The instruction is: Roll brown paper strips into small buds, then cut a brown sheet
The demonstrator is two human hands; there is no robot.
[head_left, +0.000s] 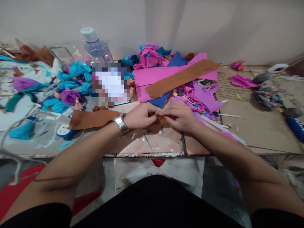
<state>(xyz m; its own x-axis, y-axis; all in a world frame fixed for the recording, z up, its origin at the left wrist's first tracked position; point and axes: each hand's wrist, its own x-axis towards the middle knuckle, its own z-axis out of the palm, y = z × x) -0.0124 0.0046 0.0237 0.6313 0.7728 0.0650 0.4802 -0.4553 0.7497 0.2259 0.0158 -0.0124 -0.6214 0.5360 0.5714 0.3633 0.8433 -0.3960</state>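
Observation:
At the middle of the table's near side, my left hand (140,116) and my right hand (180,116) meet fingertip to fingertip. Both are closed in a pinch on a small piece of brown crepe paper (161,120), partly hidden by the fingers. A longer brown paper strip (91,119) lies to the left, its end by my watch (121,123). Beyond my hands, another brown strip (182,79) rests across pink paper sheets (144,79) and a blue sheet (159,99).
A capped clear bottle (97,47) stands at the back left, behind a blurred-out bright screen (112,83). Blue and purple paper flowers (71,96) crowd the left. On the right, a cardboard sheet (237,114) carries a grey bundle (267,95) and a blue tube (295,126). A white cable (17,171) hangs at left.

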